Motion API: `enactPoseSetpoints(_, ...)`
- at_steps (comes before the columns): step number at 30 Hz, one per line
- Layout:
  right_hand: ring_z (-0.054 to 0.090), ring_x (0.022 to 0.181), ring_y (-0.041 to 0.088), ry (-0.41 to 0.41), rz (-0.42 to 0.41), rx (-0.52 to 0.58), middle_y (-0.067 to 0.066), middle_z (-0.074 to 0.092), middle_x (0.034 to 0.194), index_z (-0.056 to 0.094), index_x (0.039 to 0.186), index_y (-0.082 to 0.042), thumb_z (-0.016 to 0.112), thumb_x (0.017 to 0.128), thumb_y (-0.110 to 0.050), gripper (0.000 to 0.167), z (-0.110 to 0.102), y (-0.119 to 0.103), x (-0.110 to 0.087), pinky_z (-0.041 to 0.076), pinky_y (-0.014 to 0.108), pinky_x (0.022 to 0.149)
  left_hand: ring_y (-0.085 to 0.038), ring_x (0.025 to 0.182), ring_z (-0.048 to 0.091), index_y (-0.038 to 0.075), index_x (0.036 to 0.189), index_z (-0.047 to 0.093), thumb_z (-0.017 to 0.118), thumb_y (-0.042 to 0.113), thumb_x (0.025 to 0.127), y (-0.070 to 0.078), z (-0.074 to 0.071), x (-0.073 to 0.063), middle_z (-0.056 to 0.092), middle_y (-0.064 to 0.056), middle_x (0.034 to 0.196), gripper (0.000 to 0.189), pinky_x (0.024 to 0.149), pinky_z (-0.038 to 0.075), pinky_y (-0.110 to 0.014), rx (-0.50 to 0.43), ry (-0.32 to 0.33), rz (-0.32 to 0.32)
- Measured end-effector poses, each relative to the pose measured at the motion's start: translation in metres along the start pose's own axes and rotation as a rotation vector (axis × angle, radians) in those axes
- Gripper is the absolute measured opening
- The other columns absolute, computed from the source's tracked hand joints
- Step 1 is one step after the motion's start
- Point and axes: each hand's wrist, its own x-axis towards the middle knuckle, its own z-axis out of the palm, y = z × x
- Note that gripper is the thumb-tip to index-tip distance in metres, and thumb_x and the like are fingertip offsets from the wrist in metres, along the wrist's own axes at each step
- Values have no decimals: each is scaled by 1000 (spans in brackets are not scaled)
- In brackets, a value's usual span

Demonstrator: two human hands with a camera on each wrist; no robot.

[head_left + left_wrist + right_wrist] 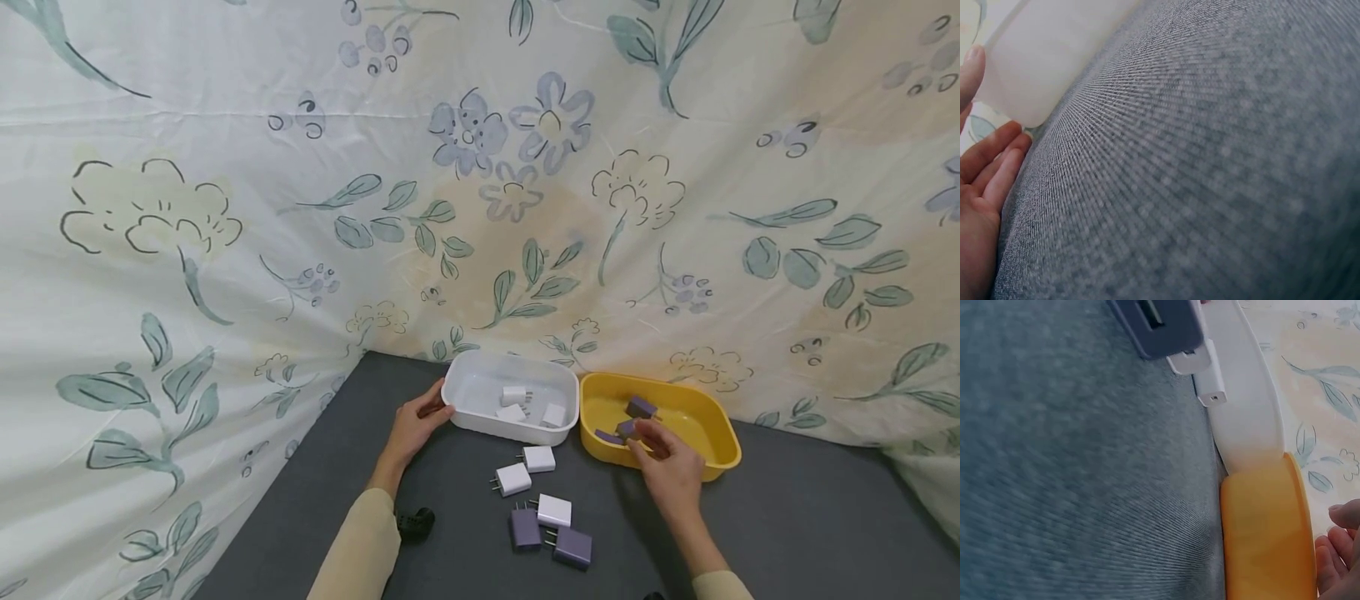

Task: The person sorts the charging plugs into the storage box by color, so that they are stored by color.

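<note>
At the left end of a white container [480, 423], my left hand [416, 423] touches the wall with its thumb and fingers. In the left wrist view, its fingers [1007, 169] lie fairly straight by the container's lower corner. My right hand [670, 467] reaches over the front rim of a yellow container [716, 429], fingertips right at a purple charger plug [626, 429]. The right wrist view shows thumb and fingers [1329, 565] apart, nothing visible between them. Another purple plug [641, 407] lies behind. Three white charger plugs [554, 415] lie in the white container.
On the dark table [457, 550], three white plugs [513, 480] and two purple plugs [573, 547] lie in front of the containers. The containers stand side by side. A flowered cloth [525, 250] hangs behind them. A black device [416, 524] is by the left wrist.
</note>
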Motion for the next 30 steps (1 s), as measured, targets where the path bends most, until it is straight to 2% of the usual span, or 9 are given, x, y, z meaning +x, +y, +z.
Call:
enactPoseSetpoints(6, 63, 88, -13, -6, -40, 13, 15, 74, 103, 73, 106, -2, 80, 77, 1, 30, 2, 0, -4, 49, 4, 77, -19, 116, 64, 32, 141, 51, 73, 29, 88, -1, 1, 1, 67, -5, 128, 57, 96, 53, -40, 7, -3, -1)
enactPoseSetpoints(15, 67, 90, -3, -21, -30, -14, 9, 74, 104, 73, 107, -6, 81, 76, -3, 32, 4, -1, -13, 47, 1, 78, -20, 113, 66, 29, 142, 52, 73, 29, 88, 1, -1, 0, 69, -6, 124, 58, 93, 55, -38, 22, 0, 6)
enactPoseSetpoints(23, 65, 83, -13, 3, -116, 69, 14, 76, 96, 75, 100, -3, 82, 71, 5, 31, 8, -2, -20, 51, 5, 73, -18, 113, 65, 30, 142, 52, 73, 30, 88, 2, -1, 0, 70, -4, 123, 58, 93, 55, -37, 28, 6, 10)
enactPoseSetpoints(27, 66, 82, -10, -40, -111, 96, 15, 75, 96, 75, 99, -3, 82, 71, 5, 30, 8, -3, -23, 51, 6, 73, -19, 113, 66, 30, 141, 52, 73, 30, 88, 2, -1, 0, 70, -5, 123, 58, 93, 55, -37, 33, 9, 12)
enactPoseSetpoints(30, 69, 82, -3, -88, -93, 87, 11, 76, 96, 75, 99, -5, 83, 72, 2, 29, 8, -4, -25, 52, 8, 74, -19, 113, 66, 30, 142, 52, 73, 31, 88, 2, -1, 0, 70, -6, 122, 58, 93, 55, -37, 34, 8, 10)
